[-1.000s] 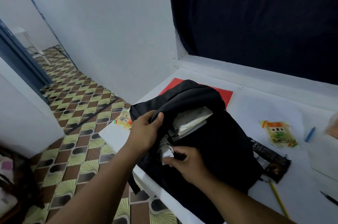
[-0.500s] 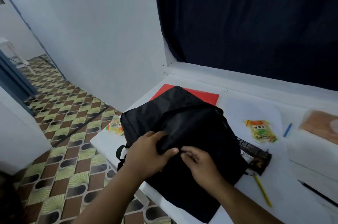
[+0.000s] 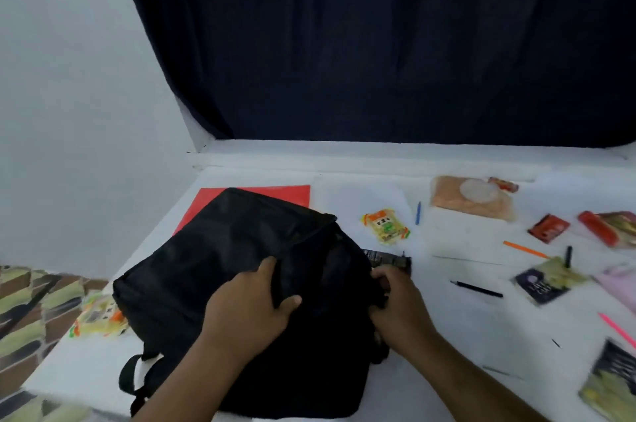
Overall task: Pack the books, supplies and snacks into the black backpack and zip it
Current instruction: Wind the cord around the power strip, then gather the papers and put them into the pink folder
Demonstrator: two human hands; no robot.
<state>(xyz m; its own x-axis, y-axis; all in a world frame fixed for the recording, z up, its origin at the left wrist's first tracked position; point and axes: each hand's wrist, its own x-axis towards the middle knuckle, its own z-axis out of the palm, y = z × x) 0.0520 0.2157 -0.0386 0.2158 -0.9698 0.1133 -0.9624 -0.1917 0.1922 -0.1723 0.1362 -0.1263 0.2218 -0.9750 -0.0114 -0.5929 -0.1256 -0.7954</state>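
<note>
L hand [image 3: 251,304] pinches backpack [image 3: 241,284] fabric, frame center; R hand [image 3: 395,297] grips its right edge. Hold taut, zip w/o snagging; snacks remain outside.

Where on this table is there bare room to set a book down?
Bare patches: between the black backpack and the black pen, near the front edge; and behind the yellow snack packet, toward the curtain. The right side is crowded with packets and pens.
</note>
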